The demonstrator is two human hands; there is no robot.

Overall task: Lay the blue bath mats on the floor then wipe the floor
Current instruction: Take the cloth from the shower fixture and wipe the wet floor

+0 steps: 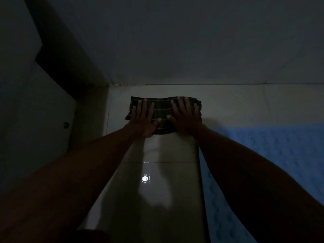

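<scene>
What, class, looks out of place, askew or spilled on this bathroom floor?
Nothing stands out. Both hands, left and right, press a dark striped cloth flat on the tiled floor; the blue bath mat lies flat alongside.

Dark striped woven cloth (pixel 164 114) under the fingers, matt, glossy smooth floor tile (pixel 154 190) (bright glare spot), blue bath mat (pixel 273 151) bumpy-textured, right of fingers

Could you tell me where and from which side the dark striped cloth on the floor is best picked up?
Pinch the near long edge of the cloth, coming from the person's side. It lies flat under the left hand and right hand, and its far edge sits near the wall.
</scene>
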